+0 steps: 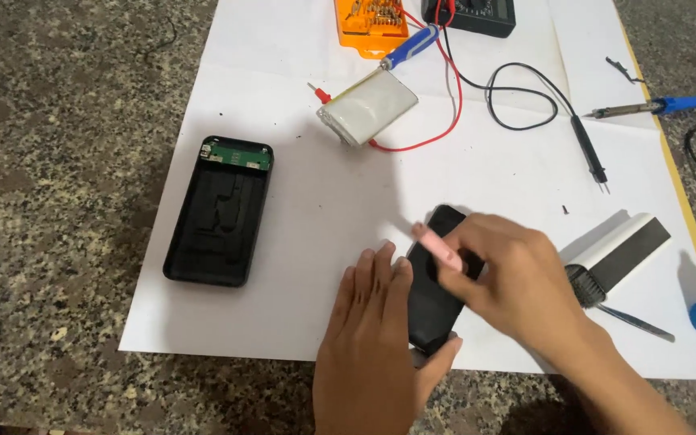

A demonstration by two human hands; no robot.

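Note:
My left hand point(376, 338) lies flat against the left side of a black cover shell point(430, 310), thumb hooked under its near end, pinning it to the white paper point(300, 242). My right hand point(509, 278) grips a small pink tool point(438, 246) and holds its tip over the upper part of that shell. To the left lies an open black case point(217, 213) with a green circuit board point(237, 153) at its far end. A silver battery pouch point(368, 109) with red wire rests beyond.
At the far edge of the paper sit an orange bit holder point(370, 24), a blue-handled screwdriver point(408, 48) and a black multimeter point(477, 14) with black probe point(590, 153). A soldering iron point(662, 105), black brush point(618, 258) and tweezers point(634, 321) lie right. Granite counter point(58, 161) surrounds.

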